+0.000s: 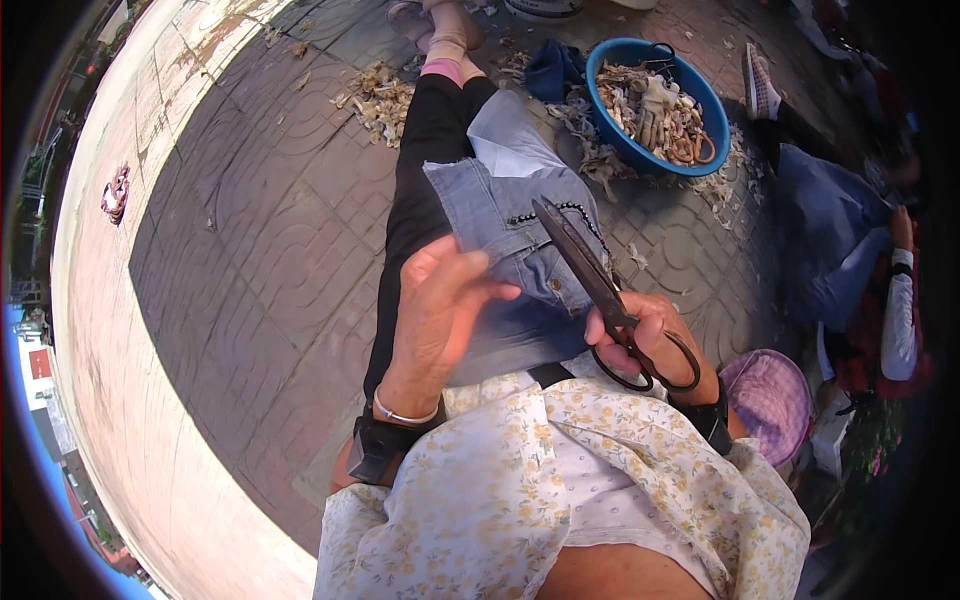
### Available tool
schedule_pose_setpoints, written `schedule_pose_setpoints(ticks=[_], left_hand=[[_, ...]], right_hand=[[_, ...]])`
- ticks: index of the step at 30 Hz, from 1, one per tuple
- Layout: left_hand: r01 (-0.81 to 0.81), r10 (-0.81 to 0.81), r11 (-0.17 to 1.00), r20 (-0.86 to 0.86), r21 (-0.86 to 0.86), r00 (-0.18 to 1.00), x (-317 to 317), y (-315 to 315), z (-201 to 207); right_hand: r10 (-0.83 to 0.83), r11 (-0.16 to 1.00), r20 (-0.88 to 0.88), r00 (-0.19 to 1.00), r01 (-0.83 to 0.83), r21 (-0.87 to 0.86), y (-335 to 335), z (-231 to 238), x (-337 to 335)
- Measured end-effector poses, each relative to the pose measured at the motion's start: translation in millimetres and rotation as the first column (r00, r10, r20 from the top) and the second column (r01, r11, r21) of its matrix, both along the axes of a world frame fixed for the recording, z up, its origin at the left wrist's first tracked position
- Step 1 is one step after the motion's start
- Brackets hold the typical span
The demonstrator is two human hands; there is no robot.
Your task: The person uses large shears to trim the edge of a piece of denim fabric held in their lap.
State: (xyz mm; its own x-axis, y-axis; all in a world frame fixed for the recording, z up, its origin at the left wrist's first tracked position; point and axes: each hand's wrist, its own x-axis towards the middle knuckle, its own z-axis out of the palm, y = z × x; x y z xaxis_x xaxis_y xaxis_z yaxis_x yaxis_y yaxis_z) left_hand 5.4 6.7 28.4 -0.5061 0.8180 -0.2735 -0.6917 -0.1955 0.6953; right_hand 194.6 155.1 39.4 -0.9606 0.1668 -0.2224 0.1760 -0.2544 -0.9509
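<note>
While our right hand holds the dark scissors by their loop handles, fingers closed around them, we note the blades pointing far and left over the denim piece. The denim piece lies across our lap, with a black beaded strand on it. Our left hand, blurred, is half open near its left edge, nothing visible in its grip; we cannot tell whether it touches the cloth. Far right, we locate a blue basin containing scraps.
</note>
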Motion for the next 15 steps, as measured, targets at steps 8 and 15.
schedule_pose_setpoints(ticks=[8,15], left_hand=[[-0.067,0.063,0.994,-0.047,-0.084,0.997,4.6,6.9,-3.2],[-0.078,0.068,0.993,-0.111,-0.090,0.991,4.6,11.3,-3.6]], right_hand=[[0.115,0.974,0.107,0.988,-0.091,-0.205,-6.1,-7.6,13.2],[0.127,0.979,0.146,0.981,-0.101,-0.175,-3.3,1.1,8.1]])
